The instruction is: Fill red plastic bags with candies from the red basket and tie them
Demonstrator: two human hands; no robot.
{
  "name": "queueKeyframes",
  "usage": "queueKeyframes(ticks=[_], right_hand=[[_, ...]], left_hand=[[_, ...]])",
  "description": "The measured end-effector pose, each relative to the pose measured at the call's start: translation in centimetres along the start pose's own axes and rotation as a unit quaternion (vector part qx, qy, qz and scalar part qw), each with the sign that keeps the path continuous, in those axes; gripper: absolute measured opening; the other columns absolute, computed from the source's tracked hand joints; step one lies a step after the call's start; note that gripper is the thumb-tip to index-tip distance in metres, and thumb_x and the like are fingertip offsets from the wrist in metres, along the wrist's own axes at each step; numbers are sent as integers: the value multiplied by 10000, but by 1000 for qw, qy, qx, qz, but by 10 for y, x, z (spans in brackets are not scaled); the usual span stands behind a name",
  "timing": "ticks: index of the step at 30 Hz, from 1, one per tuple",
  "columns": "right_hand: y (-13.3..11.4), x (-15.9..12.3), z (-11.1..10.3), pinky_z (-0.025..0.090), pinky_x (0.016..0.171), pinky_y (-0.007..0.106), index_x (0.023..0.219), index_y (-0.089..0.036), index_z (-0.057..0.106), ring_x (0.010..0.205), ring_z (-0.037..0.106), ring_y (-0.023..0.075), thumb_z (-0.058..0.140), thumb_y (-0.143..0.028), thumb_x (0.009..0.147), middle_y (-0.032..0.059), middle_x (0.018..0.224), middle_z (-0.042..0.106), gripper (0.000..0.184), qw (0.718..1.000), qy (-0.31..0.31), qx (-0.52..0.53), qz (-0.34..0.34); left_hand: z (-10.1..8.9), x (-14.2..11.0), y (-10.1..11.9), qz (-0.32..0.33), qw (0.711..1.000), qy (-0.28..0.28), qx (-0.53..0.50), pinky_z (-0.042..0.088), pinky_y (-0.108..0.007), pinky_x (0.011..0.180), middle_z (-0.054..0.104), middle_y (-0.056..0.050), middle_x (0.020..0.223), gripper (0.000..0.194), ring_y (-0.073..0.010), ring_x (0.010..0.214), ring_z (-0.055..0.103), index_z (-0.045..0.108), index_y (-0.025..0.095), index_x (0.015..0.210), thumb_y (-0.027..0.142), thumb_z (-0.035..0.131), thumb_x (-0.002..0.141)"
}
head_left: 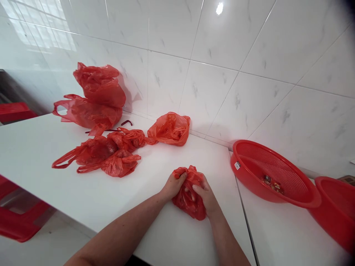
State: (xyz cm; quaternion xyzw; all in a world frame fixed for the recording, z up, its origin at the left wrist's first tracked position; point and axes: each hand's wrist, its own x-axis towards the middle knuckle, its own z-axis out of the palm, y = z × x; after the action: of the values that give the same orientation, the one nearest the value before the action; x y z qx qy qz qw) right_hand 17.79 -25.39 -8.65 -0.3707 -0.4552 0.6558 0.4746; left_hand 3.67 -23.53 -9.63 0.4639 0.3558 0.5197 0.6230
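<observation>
A crumpled red plastic bag rests on the white table between my hands, its top gathered and its contents hidden. My left hand grips the bag's upper left side, thumb over the folds. On the other side, my right hand holds the bag with thumb and fingers bent around its edge. Behind it, near the wall, sits another red plastic bag with its mouth loosely open. To the left lie several filled red bags, some with their handles sticking out.
Larger red bags are piled against the tiled wall at the back left. A red colander with a few small items stands on the adjoining table at right, beside another red basin. Red stools stand at lower left.
</observation>
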Motion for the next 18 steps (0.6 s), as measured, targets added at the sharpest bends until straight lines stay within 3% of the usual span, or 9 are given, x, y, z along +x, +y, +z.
queueKeyframes(ticks=[2, 5, 7, 10, 13, 18], right_hand=[[0, -1, 1, 394, 550, 282, 1087, -271, 543, 492, 479, 130, 670, -513, 690, -9, 697, 634, 482, 1000, -12, 19, -1], [-2, -2, 2, 398, 557, 293, 1112, -268, 539, 508, 476, 141, 469, -711, 743, 1, 682, 616, 581, 999, -16, 48, 12], [-3, -2, 1, 387, 540, 287, 1085, -262, 560, 500, 453, 139, 366, -750, 764, -6, 634, 582, 615, 998, -15, 61, 20], [-1, 1, -2, 339, 502, 250, 962, -238, 597, 465, 379, 108, 492, -645, 782, -37, 549, 502, 457, 999, -4, 45, 4], [0, 2, -5, 307, 498, 217, 887, -234, 588, 464, 341, 83, 678, -440, 730, -71, 501, 436, 274, 1000, 1, 29, 0], [-3, 1, -7, 343, 545, 208, 861, -250, 573, 506, 381, 81, 710, -284, 707, -84, 526, 449, 209, 999, 5, 34, 16]], left_hand=[[-1, 1, 0, -2, 1000, 0, 8, 423, -287, 606, 547, 8, 500, 220, -168, 543, 534, 616, 202, 712, 378, 537, 817], [-1, 0, 0, 4, 999, -27, 20, 434, -289, 615, 559, 4, 514, 213, -167, 551, 551, 603, 197, 667, 315, 511, 819], [0, 0, 1, 9, 999, -48, 22, 449, -297, 632, 599, -11, 561, 212, -176, 583, 578, 614, 189, 682, 300, 498, 821], [1, -1, 3, 11, 999, -48, 19, 469, -320, 716, 675, -39, 702, 176, -207, 721, 626, 652, 175, 813, 309, 539, 809], [1, -3, 6, -1, 999, -35, 7, 455, -341, 835, 698, -63, 924, 283, -232, 916, 624, 634, 182, 1037, 319, 583, 795], [-1, -5, 9, -38, 996, -55, -52, 412, -372, 940, 651, -84, 1104, 383, -246, 1066, 579, 564, 208, 1198, 347, 517, 844]])
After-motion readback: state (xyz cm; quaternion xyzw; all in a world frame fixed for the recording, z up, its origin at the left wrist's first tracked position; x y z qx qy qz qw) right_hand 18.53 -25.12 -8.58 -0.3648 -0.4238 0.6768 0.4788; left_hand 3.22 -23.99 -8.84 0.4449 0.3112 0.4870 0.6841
